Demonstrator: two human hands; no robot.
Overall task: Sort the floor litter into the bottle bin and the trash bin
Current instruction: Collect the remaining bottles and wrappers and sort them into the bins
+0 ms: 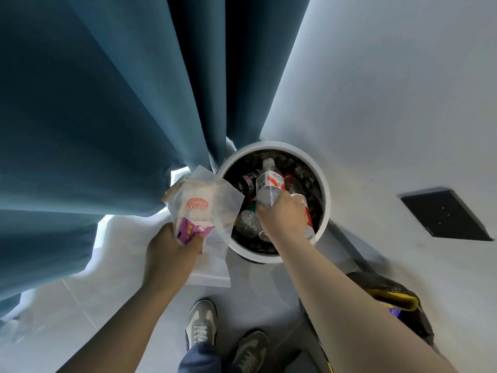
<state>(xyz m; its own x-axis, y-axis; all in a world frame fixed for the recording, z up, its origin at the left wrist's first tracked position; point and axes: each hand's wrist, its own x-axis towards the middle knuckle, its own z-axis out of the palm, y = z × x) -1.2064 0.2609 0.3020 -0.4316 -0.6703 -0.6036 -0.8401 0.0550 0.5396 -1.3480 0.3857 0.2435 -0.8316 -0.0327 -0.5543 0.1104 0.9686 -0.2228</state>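
A white round bottle bin (321,181) with a black liner stands on the floor and holds several plastic bottles. My right hand (282,215) grips a clear water bottle (269,184) with a red and white label by its base, over the bin's opening. My left hand (172,247) holds a bunch of wrappers (204,203), a translucent white bag with an orange logo and a purple packet, just left of the bin. A second bin (395,297) with a black liner and yellow rim sits at the lower right, partly hidden by my right arm.
Blue curtains (107,103) hang at the left and behind the bottle bin. A white wall (390,90) with a black panel (446,214) lies to the right. My shoes (201,324) stand on the pale tiled floor (80,305) below.
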